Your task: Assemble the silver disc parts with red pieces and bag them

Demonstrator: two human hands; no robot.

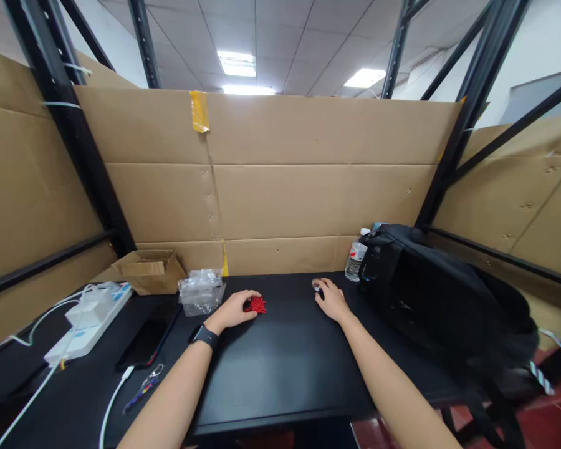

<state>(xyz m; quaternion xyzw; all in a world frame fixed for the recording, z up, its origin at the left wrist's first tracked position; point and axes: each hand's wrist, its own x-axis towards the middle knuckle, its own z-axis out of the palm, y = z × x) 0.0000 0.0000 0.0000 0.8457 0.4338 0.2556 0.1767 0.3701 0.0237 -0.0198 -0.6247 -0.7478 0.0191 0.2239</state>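
My left hand [236,310], with a dark watch on its wrist, rests on the black table. Its thumb and fingers curl around a small red bundle [257,304] that looks like knotted cord or many thin pieces; its exact kind is unclear. Farther right, my right hand [331,300] lies with bent fingers at a small round silvery thing [316,285]. The fingers partly cover this thing, which may be a ring or a small roll. Bare table surface separates the two hands.
Left stand a cardboard box [152,269], clear plastic bags [202,292], a phone [148,335], a white power strip [91,321] with cables and a keychain [144,390]. A black backpack [439,305] and water bottle [356,259] stand right. Cardboard panels [280,199] wall the back.
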